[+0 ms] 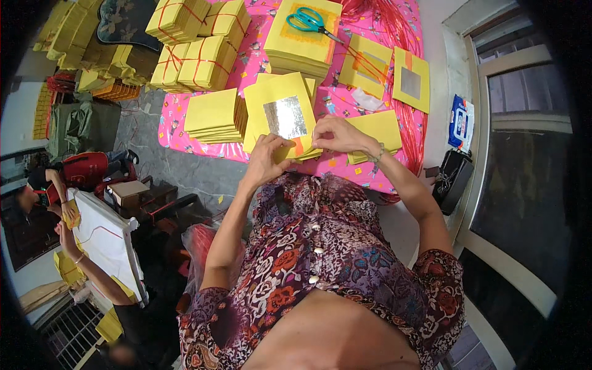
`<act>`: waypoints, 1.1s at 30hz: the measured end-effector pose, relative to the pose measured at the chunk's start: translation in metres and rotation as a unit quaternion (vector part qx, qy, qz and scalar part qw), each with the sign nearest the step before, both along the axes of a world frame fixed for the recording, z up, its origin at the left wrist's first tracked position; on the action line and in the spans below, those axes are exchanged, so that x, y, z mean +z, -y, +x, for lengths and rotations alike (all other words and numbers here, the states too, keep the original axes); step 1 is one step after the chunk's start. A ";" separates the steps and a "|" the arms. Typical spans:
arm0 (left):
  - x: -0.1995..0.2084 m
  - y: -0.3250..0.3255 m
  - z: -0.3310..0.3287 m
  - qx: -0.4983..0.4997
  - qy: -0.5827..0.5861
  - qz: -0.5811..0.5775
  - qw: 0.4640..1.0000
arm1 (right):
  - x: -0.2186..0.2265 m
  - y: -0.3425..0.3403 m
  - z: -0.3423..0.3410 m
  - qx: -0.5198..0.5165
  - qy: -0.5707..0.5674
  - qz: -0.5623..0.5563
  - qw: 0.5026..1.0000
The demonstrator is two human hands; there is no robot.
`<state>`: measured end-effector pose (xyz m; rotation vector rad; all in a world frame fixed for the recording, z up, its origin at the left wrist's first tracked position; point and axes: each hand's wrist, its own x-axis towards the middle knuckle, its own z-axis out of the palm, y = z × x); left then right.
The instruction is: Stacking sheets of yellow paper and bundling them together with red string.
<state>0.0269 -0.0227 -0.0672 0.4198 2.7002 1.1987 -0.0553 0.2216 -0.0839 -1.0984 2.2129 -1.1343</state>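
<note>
Pink tablecloth [176, 114] with tied bundles [206, 65] and teal scissors [318, 26] beyond silver-patched paper [285, 114], right fingers [324, 129] pinched, left fingers [271, 142] bent, grip unclear

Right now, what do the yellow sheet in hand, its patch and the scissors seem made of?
Yellow sheet: probably matte paper or thin card, by its dull surface. Silvery patch: glossy foil or film, by its mirror-like glints. Scissors: likely plastic handles, smooth and evenly teal; apparently metal blades, grey.

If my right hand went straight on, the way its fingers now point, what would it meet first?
Most likely the right edge of the yellow sheet with the silver square, just beside the right hand's fingertips; whether they already touch is unclear.
</note>
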 end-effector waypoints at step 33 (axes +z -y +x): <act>0.000 -0.004 0.000 0.002 -0.025 -0.023 0.999 | 0.007 0.010 0.014 -0.168 0.119 0.001 0.979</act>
